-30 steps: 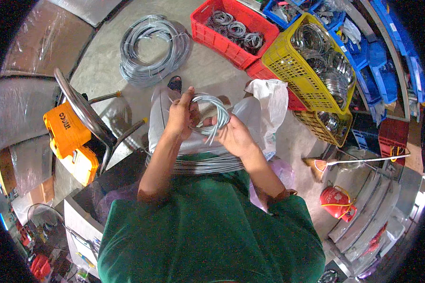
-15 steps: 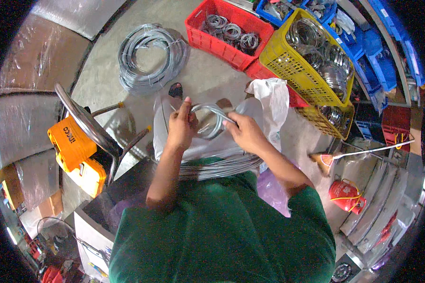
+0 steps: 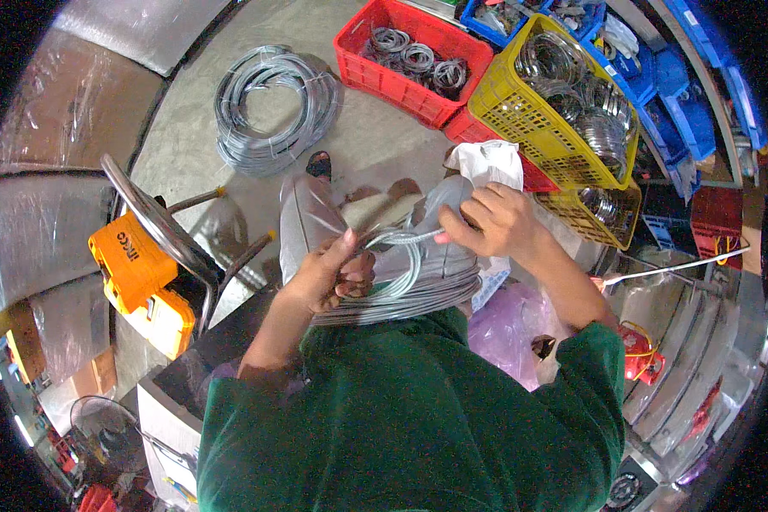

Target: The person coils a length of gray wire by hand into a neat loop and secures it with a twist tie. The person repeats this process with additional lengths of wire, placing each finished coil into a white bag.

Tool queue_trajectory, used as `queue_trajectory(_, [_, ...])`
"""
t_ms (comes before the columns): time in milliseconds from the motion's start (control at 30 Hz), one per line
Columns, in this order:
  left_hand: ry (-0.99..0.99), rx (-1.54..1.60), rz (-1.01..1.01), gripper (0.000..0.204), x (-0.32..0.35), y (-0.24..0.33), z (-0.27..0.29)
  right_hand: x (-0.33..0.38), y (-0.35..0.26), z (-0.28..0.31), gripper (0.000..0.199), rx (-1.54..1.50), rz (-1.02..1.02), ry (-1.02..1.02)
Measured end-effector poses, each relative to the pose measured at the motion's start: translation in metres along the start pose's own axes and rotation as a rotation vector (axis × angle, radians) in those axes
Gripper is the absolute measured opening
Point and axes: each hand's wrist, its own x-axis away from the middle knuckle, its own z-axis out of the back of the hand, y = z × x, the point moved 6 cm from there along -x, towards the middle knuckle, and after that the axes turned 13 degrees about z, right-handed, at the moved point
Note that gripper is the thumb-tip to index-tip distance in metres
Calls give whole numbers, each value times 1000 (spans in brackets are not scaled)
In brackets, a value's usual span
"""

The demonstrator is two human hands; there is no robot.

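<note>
A small coil of grey cable [image 3: 412, 266] hangs between my hands, above my lap. My left hand [image 3: 333, 271] is closed round its left side. At the upper right, my right hand [image 3: 488, 220] pinches the cable's end part, which stretches out from the loop. Across my lap, against my shirt, lies a larger bundle of the same grey cable [image 3: 427, 300]; the small coil partly covers it.
A big cable coil [image 3: 246, 94] lies on the floor ahead. A red crate [image 3: 410, 90] holds small coils; a yellow crate [image 3: 529, 128] holds shiny coils. Left are a metal-tube stool [image 3: 158, 226] and yellow cases [image 3: 132, 260]. Purple plastic [image 3: 508, 328] lies to my right.
My right hand has moved up and right, drawing the cable end away from the loop. My left hand has come lower and nearer my body, bringing the coil over the lap bundle.
</note>
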Motion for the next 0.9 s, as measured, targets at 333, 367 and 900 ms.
queue_trajectory(333, [-147,201,-416,46,-39,10,-2,26,-21,-85,22,-1290,-1151,425])
queue_trajectory(367, [-40,136,-419,45,-42,9,2,30,-23,-90,21,-1393,-1222,501])
queue_trajectory(900, [-6,-433,-127,54,-24,39,-13,17,-10,-42,14,-1020,-877,130])
